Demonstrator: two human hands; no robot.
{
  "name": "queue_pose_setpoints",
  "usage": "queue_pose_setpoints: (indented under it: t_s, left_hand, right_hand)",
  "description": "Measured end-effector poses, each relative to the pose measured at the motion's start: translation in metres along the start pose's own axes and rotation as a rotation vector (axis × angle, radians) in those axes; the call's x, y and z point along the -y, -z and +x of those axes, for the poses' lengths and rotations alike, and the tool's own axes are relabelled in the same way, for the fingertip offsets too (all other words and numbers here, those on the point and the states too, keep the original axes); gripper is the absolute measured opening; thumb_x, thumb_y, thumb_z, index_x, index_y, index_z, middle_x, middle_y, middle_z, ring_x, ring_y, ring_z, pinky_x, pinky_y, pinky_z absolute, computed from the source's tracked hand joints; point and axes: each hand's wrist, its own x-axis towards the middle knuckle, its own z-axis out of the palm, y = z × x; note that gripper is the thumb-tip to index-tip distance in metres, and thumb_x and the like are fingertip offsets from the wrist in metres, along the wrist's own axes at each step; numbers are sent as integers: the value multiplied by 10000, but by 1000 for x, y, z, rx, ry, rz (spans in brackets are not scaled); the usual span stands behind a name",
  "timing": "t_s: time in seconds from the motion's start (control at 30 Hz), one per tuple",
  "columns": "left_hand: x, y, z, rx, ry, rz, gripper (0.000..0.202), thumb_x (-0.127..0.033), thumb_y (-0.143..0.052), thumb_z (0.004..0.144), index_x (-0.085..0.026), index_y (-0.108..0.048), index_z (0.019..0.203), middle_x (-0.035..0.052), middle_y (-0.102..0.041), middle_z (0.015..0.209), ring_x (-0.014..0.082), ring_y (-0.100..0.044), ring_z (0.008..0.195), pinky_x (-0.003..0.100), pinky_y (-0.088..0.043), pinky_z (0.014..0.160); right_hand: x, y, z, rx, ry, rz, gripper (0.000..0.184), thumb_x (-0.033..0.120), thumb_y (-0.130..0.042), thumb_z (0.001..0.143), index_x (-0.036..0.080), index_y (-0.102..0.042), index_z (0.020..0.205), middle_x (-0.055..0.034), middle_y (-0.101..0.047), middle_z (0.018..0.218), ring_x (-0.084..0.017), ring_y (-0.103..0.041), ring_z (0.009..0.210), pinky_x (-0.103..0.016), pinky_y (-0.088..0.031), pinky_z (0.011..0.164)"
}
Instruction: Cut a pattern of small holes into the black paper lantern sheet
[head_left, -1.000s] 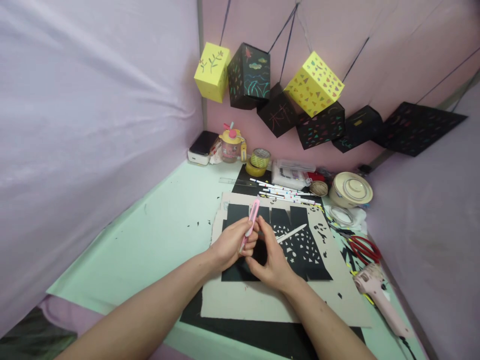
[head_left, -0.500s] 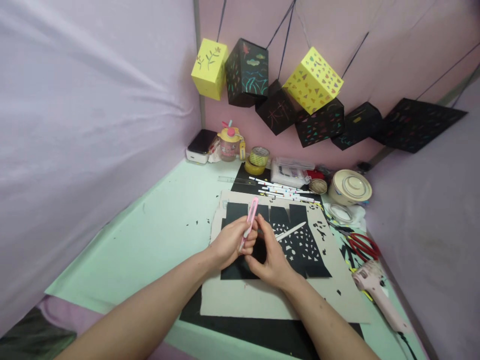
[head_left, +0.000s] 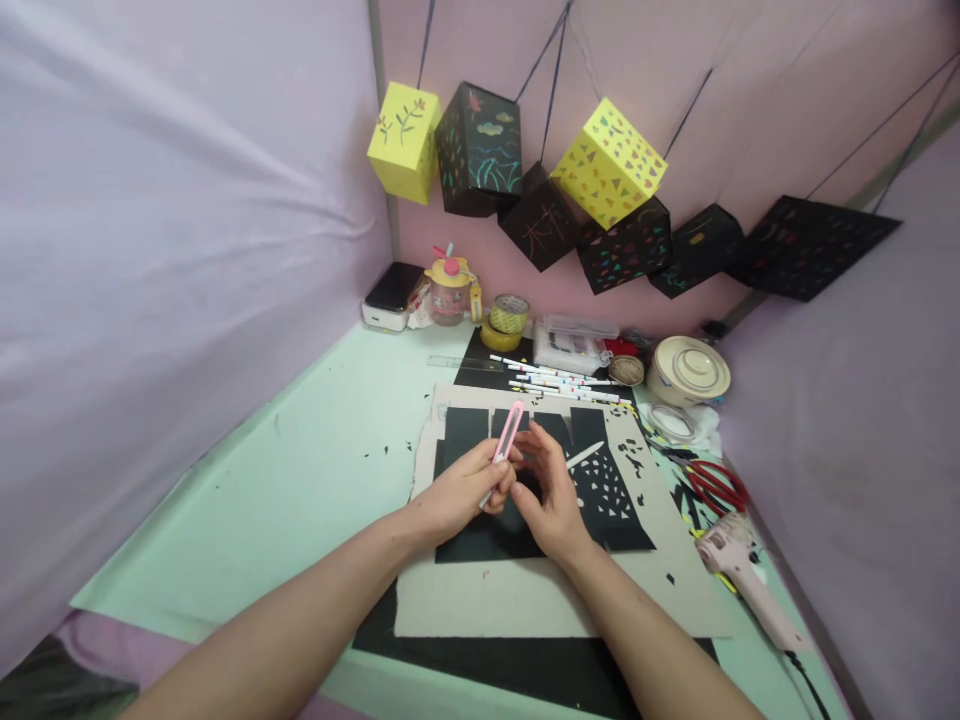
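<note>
A pink craft knife [head_left: 511, 428] stands tilted upward in my left hand [head_left: 466, 487], whose fingers are wrapped round its handle. Beside it, my right hand [head_left: 553, 508] is curved with thumb and fingers apart. Its fingertips are close to the left hand's fingers, and I see nothing held in it. Under both hands lies a black paper sheet [head_left: 480, 538] with tabs along its far edge and many small shapes cut out on the right. A white pen [head_left: 586, 454] rests on the paper, partly hidden behind the right hand.
The sheet lies on a grey board [head_left: 495, 605]. Several white markers [head_left: 559, 380], tape rolls [head_left: 501, 332] and a plastic case [head_left: 566, 345] stand behind. Red-handled scissors [head_left: 716, 487] and a glue gun [head_left: 750, 580] lie right. Paper lanterns [head_left: 480, 150] hang above.
My right hand has opened a little, its fingers rising and spreading around the left hand's fingers. The knife stays in my left hand. The whole view has shifted slightly.
</note>
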Motion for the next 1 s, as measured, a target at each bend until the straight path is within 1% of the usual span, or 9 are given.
queue_pose_setpoints:
  t_s: [0.23, 0.4, 0.5, 0.57, 0.67, 0.77, 0.87, 0.97, 1.0]
  left_hand:
    - [3, 3, 1, 12, -8, 28, 227, -380, -586, 871, -181, -500, 937, -71, -399, 621, 48, -284, 481, 215, -199, 479]
    - [1, 2, 1, -7, 15, 29, 219, -360, -590, 857, -173, -501, 929, -55, -447, 625, 60, -362, 504, 214, -255, 496]
    - [-1, 0, 0, -8, 81, 27, 174, -303, -567, 851, -162, -508, 933, -48, -472, 632, 63, -408, 522, 207, -283, 508]
    - [-3, 0, -2, 22, 147, 33, 130, -246, -569, 828, -154, -511, 898, -38, -499, 645, 64, -442, 533, 205, -312, 516]
    - [-8, -1, -6, 99, 247, 48, 126, -201, -596, 792, -142, -533, 885, 7, -582, 721, 100, -555, 631, 236, -424, 608]
    - [-12, -1, -10, 199, 305, 94, 251, -277, -608, 830, -148, -565, 1041, 59, -644, 926, 159, -640, 852, 321, -491, 814]
    - [-11, 1, -10, 268, 220, 385, 282, -332, -555, 880, -166, -577, 1107, 74, -652, 1040, 174, -645, 917, 328, -507, 827]
    - [-5, 3, -7, 185, -135, 1015, 221, -289, -510, 897, -185, -623, 1056, 53, -665, 976, 164, -630, 855, 306, -509, 772]
    - [-3, 4, -6, 144, -243, 1193, 210, -275, -507, 897, -188, -637, 1037, 53, -662, 970, 176, -621, 872, 324, -501, 799]
  right_hand:
    - [-1, -1, -2, 20, 15, -1, 636, 219, -553, 864, 260, -293, 1443, -121, -492, 1338, -255, -509, 1224, -435, -493, 971]
    - [-3, -1, -2, -11, 24, 40, 628, 244, -568, 875, 276, -313, 1448, -110, -515, 1322, -257, -527, 1204, -442, -481, 981]
    - [-3, 1, -2, -17, 27, 61, 597, 256, -538, 903, 295, -327, 1460, -100, -507, 1370, -260, -529, 1222, -455, -458, 1013]
    - [-1, 3, -2, 26, 9, 45, 506, 243, -481, 933, 299, -404, 1429, -83, -547, 1354, -249, -541, 1220, -451, -446, 1029]
    - [0, 4, -1, 51, -34, 25, 406, 193, -394, 952, 293, -556, 1311, -56, -654, 1224, -215, -613, 1123, -419, -472, 994]
    - [-1, 7, 3, -105, -77, 32, 373, 160, -434, 918, 281, -615, 1221, -44, -705, 1132, -193, -663, 1016, -377, -520, 907]
    - [-2, 20, 14, -354, -96, 90, 298, 187, -542, 874, 257, -620, 1153, -51, -715, 1098, -197, -672, 1003, -370, -527, 879]
    - [-1, 45, 27, -460, -74, 27, 229, 240, -610, 837, 228, -614, 1066, -51, -714, 991, -198, -676, 909, -362, -523, 833]
    - [-1, 56, 30, -433, -78, -75, 218, 261, -625, 830, 222, -615, 1044, -48, -709, 954, -197, -666, 874, -350, -515, 808]
